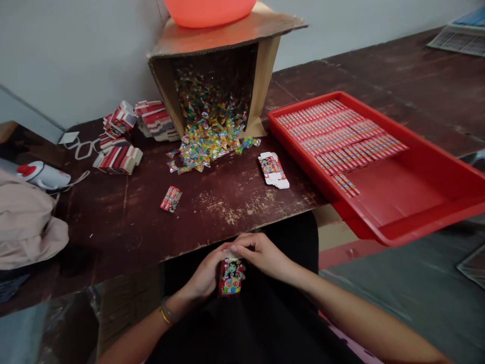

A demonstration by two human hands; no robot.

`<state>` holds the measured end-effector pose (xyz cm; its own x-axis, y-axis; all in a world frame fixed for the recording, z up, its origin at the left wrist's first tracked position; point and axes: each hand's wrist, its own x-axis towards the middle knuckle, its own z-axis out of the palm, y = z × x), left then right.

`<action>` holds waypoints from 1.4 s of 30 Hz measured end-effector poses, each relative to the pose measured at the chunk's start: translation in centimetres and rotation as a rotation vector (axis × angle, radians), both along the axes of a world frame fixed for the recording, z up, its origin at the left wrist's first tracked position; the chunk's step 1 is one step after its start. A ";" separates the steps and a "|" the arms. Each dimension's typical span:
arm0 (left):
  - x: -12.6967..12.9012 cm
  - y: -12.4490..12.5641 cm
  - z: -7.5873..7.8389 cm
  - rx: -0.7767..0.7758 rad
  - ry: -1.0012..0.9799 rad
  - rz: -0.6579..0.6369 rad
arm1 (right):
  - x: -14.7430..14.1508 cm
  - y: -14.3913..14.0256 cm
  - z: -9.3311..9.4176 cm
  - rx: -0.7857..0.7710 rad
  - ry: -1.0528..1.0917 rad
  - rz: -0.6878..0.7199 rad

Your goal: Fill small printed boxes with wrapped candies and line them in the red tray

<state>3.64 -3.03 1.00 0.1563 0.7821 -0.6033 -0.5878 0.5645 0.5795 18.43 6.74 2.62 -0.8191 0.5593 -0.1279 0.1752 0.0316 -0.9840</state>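
A small red candy box (231, 278) with a printed cartoon figure is in my lap, just below the table edge. My left hand (206, 275) wraps round its side. At the upper end, the bent fingers of my right hand (261, 253) press on the white flap; part of that end is hidden by the fingers. Beyond my hands, several finished-looking small boxes (171, 198) lie together on the table. To their right rests a flattened, unfolded box (273, 170). Wrapped candies (208, 144) spill from an open cardboard carton (261, 83).
A red tray (390, 233) holding rows of small boxes (341, 134) overhangs the table edge at right. Stacks of flat boxes (118, 159) stand at left, near a white bottle (47, 176) and beige cloth (28, 220). An orange basin (210, 12) sits atop the carton.
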 end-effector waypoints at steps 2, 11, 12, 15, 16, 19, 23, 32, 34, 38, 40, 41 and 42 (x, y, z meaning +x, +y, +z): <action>-0.2 -0.3 -0.3 -0.026 -0.077 -0.019 | -0.3 0.1 -0.8 -0.120 -0.021 -0.011; -1.4 -2.0 -1.6 0.077 -0.072 -0.084 | 0.7 -0.7 -0.8 0.145 0.030 0.045; -1.5 -2.2 -1.8 0.089 -0.053 -0.078 | 1.0 -0.7 -0.6 0.180 0.039 0.085; -1.5 -2.1 -2.3 0.121 0.019 -0.062 | 1.5 -1.2 -0.8 0.228 0.047 0.148; -1.6 -1.9 -2.3 0.136 0.051 -0.061 | 1.5 -1.8 -1.0 0.213 0.038 0.120; -2.4 -0.7 -1.5 0.194 0.221 0.044 | 0.8 -4.0 -2.4 0.043 0.048 -0.028; -5.7 0.5 0.2 0.202 0.462 0.177 | -1.1 -3.7 -4.3 -0.241 0.097 0.030; -9.1 -2.3 -2.0 0.050 0.508 -0.092 | -12.9 16.5 -3.3 0.708 -0.129 -0.151; -8.2 -2.0 -2.5 -0.022 0.477 0.207 | -16.2 18.4 -3.9 0.774 -0.153 -0.188; -8.3 -1.3 -1.8 0.005 0.338 0.381 | -18.2 17.4 -5.9 0.876 -0.200 -0.244; -9.2 -1.5 -1.3 -0.009 0.251 0.363 | -16.7 15.9 -6.9 0.902 -0.226 -0.267; -9.7 -1.7 -1.1 -0.031 0.201 0.369 | -15.5 15.1 -7.3 0.910 -0.240 -0.277; -10.1 -1.8 -1.1 -0.050 0.147 0.377 | -14.1 14.3 -7.7 0.915 -0.254 -0.285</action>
<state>-6.42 -4.81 -0.12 -0.2265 0.7371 -0.6366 -0.6720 0.3549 0.6500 4.29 21.00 -5.04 -0.6468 0.7019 0.2984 0.4964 0.6844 -0.5340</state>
